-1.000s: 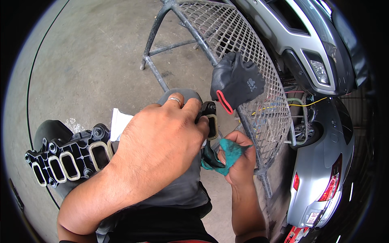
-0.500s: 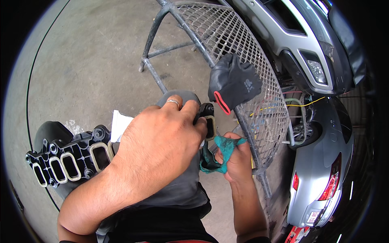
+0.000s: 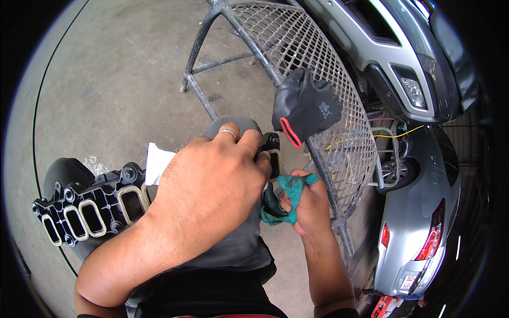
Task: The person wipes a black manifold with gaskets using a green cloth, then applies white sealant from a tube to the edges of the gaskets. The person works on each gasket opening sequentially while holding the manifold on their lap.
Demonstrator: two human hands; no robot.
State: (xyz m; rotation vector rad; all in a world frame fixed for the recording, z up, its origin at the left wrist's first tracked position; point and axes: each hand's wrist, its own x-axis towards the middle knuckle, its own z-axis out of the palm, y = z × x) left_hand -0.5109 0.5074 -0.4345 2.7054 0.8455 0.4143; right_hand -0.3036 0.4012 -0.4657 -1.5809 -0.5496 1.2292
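Observation:
A black plastic intake manifold (image 3: 101, 204) lies across my knees, its oval ports ringed by pale gaskets. My left hand (image 3: 209, 183), a ring on one finger, covers the manifold's middle. Its fingers curl round what looks like a white squeeze tube (image 3: 158, 163), whose flat end sticks out on the left. The tube's middle is hidden under the palm. Just right of the manifold's far end, my right hand (image 3: 308, 209) is closed on a stained green rag (image 3: 294, 188). Part of the rag hangs down in a loop beside my leg.
A metal mesh stand (image 3: 318, 53) with a tubular frame rises ahead to the right. A black work glove (image 3: 307, 106) with a red cuff hangs over its bar. Beyond are a silver vehicle front (image 3: 382, 47) and a silver car (image 3: 411, 228). Concrete floor (image 3: 127, 69) spreads out at left.
My right hand has shifted very slightly upward with the rag, whose folds lie a little differently. The left hand and manifold are almost unmoved.

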